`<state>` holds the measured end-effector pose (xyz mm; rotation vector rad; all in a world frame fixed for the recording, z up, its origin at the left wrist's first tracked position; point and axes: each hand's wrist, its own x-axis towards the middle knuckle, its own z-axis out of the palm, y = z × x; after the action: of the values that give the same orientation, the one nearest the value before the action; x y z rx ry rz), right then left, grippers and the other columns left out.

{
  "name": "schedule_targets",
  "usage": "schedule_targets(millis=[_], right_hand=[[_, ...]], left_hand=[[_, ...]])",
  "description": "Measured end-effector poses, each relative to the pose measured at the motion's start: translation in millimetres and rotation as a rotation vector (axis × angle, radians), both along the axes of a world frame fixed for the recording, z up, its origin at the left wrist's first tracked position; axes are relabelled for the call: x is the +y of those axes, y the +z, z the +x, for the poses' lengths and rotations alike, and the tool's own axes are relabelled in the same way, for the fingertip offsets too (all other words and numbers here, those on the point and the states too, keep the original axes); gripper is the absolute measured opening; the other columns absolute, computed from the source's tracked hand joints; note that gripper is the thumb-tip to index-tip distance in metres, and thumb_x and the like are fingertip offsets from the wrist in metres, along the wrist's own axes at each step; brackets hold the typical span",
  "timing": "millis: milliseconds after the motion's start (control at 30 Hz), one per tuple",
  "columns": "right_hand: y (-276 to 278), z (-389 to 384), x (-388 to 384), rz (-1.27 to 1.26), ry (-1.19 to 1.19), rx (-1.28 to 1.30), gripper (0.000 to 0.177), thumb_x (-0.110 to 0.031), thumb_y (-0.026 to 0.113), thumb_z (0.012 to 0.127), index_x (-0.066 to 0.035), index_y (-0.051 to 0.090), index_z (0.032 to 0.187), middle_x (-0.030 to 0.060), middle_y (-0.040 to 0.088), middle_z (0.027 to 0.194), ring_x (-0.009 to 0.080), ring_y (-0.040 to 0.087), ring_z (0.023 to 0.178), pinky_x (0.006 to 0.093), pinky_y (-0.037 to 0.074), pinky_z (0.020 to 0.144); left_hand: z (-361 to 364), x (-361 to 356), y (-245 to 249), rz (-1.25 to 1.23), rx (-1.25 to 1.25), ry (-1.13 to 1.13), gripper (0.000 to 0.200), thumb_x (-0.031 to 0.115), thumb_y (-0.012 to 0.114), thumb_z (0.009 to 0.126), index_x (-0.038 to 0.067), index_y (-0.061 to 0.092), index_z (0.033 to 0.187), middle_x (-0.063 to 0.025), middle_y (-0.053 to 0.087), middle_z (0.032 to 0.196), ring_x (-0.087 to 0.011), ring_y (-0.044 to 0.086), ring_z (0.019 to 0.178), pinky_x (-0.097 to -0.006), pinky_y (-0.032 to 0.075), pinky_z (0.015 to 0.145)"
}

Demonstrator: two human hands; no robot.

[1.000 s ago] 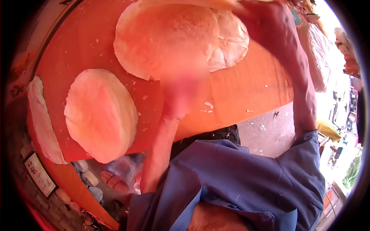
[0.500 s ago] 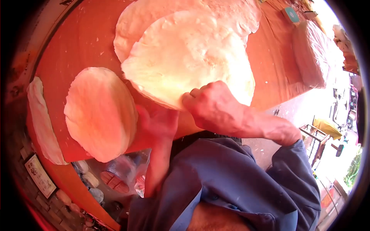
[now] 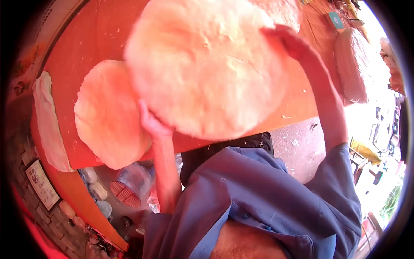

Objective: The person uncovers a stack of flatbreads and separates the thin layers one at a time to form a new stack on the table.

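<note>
A large round sheet of dough [image 3: 202,73], pale and bumpy, spans the space between my hands, its outer edges slightly blurred. My left hand [image 3: 156,125] supports its lower left rim, with some fingers hidden beneath it. At the upper right rim, my right hand [image 3: 286,41] grips the edge, fingers bent over it. Left of my left hand lies a smaller oval dough sheet [image 3: 110,114], flat on the orange-red table [image 3: 92,36]. Part of another dough sheet [image 3: 284,13] shows behind the large one, by my right hand.
A long pale strip [image 3: 51,123] lies along the table's left edge. A wrapped pale bundle [image 3: 355,67] and a small green-and-white object [image 3: 334,20] sit at the right. Below the table are a reddish-soled shoe [image 3: 126,193] and a framed card [image 3: 42,184].
My right hand has moved from the near rim to the far right and opened out from a fist to grip the edge. The large sheet has shifted nearer and turned over or rotated.
</note>
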<state>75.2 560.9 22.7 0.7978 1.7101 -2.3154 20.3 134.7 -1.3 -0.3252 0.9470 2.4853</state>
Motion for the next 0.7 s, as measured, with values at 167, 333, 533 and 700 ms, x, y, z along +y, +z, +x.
schedule_targets(millis=[167,333,533,700], right_hand=[[-46,11,-7,0.099,-0.018,-0.039,0.044,-0.032,0.071,0.085,0.001,0.062,0.112,0.0086,0.067,0.1,0.0172,0.064,0.089,0.0329,0.052,0.079],[-66,15,-15,0.319,-0.05,0.002,0.044,-0.032,0.068,0.087,0.002,0.061,0.113,0.0076,0.067,0.101,0.0166,0.062,0.094,0.0331,0.05,0.084],[-50,8,3,0.741,-0.157,0.009,0.022,-0.022,0.074,0.082,-0.002,0.068,0.092,-0.0015,0.062,0.076,0.0095,0.058,0.071,0.0286,0.048,0.06],[59,-22,-25,0.497,-0.219,0.058,0.031,-0.011,0.069,0.087,0.003,0.064,0.115,0.0086,0.068,0.1,0.0144,0.065,0.088,0.0248,0.053,0.075]], left_hand=[[0,26,-33,-0.425,0.074,-0.075,0.048,0.028,0.05,0.1,0.001,0.042,0.139,-0.0143,0.052,0.136,-0.0268,0.053,0.121,-0.0402,0.044,0.101],[6,40,-51,-0.912,0.256,0.052,0.053,0.028,0.057,0.097,-0.004,0.043,0.136,-0.0155,0.055,0.13,-0.0259,0.056,0.116,-0.0373,0.048,0.095],[-1,39,-61,-0.903,0.263,0.104,0.051,0.025,0.065,0.091,-0.007,0.049,0.126,-0.0185,0.059,0.12,-0.0259,0.059,0.105,-0.036,0.048,0.091],[-15,27,16,-0.674,0.271,0.219,0.038,0.014,0.067,0.088,-0.005,0.054,0.118,-0.0139,0.063,0.109,-0.0196,0.059,0.099,-0.0317,0.048,0.084]])
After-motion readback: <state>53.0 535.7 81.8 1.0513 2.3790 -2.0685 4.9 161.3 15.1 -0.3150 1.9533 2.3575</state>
